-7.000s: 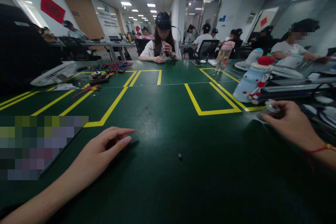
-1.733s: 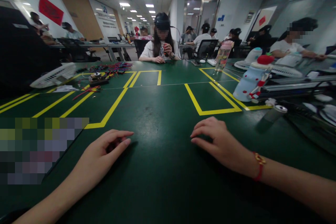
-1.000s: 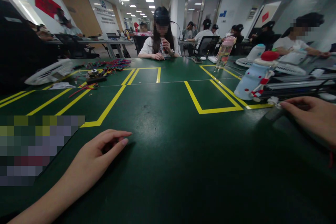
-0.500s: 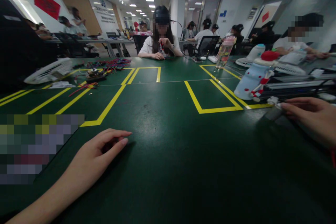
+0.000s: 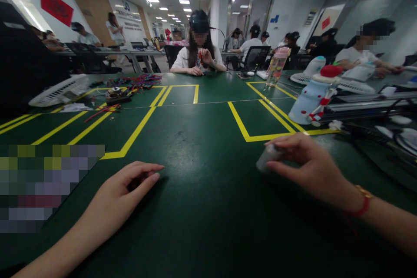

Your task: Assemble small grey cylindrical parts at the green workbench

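Between the thumb and fingers of my right hand (image 5: 306,163) is a small grey cylinder (image 5: 267,157), tilted and slightly blurred, held over the green table (image 5: 195,208). A red band circles that wrist. My left hand (image 5: 130,186) rests on the table at the left, its fingers loosely curved. Thumb and index tips are a little apart, and nothing shows between them. Yellow tape (image 5: 270,136) marks a corner just beyond the cylinder.
A light blue bottle with a red top (image 5: 304,102) stands at the right, beside metal rails (image 5: 368,105) and cables. Further back is a pink-capped bottle (image 5: 278,67). Coloured wires (image 5: 140,82) and a white fan (image 5: 61,91) lie at the left. A person sits opposite.
My right hand has moved left, carrying the grey cylinder from beside the blue bottle toward the table's middle. My left hand has hardly moved.
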Demonstrator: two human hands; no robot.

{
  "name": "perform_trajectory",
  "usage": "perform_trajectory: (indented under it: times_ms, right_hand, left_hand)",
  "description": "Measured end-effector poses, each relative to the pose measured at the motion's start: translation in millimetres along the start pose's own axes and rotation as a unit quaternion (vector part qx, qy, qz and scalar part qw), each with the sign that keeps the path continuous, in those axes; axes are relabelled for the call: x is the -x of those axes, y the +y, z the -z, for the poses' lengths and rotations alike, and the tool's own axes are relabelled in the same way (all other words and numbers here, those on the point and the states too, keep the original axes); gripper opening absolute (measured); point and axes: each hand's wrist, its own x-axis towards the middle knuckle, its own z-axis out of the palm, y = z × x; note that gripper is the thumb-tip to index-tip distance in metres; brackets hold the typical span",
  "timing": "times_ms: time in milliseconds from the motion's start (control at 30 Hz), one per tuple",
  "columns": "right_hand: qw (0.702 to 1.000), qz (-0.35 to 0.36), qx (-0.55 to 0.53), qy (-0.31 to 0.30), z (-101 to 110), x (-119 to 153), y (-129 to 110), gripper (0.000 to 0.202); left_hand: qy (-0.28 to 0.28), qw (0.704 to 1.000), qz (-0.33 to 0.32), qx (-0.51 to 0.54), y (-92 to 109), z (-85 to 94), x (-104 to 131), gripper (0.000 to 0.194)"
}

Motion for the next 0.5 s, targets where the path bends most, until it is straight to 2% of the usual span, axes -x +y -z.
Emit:
perform_trajectory:
  times_ms: [67, 133, 233, 300, 367, 433, 500]
  right_hand:
    - [0.993, 0.049, -0.064, -0.084, -34.3, -1.1, -26.0, 0.030]
    - [0.982, 0.095, -0.087, -0.136, -58.6, -2.1, -39.8, 0.026]
    - [0.972, 0.151, -0.090, -0.157, -75.5, -1.4, -40.9, 0.027]
    - [0.971, 0.154, -0.092, -0.157, -78.0, 0.9, -36.1, 0.031]
    - [0.974, 0.116, -0.099, -0.167, -78.2, 3.8, -32.0, 0.045]
    - [0.975, 0.070, -0.120, -0.174, -79.1, 6.1, -29.8, 0.059]
    - [0.972, 0.040, -0.149, -0.176, -81.4, 7.3, -28.7, 0.062]
  left_hand:
    - [-0.002, 1.000, 0.004, -0.003, -1.2, 1.2, 0.2, 0.042]
    - [-0.002, 1.000, -0.001, -0.007, -2.8, 1.8, -0.7, 0.042]
    - [0.002, 1.000, -0.017, -0.011, -1.4, 0.1, -3.0, 0.041]
    - [0.003, 0.999, -0.031, -0.011, 7.3, -3.7, -3.3, 0.039]
    - [-0.004, 0.998, -0.058, 0.000, 25.9, -10.5, -2.0, 0.035]
    - [-0.023, 0.994, -0.102, 0.028, 53.2, -19.7, -0.1, 0.030]
    - [-0.037, 0.985, -0.157, 0.061, 83.6, -29.7, 0.6, 0.026]
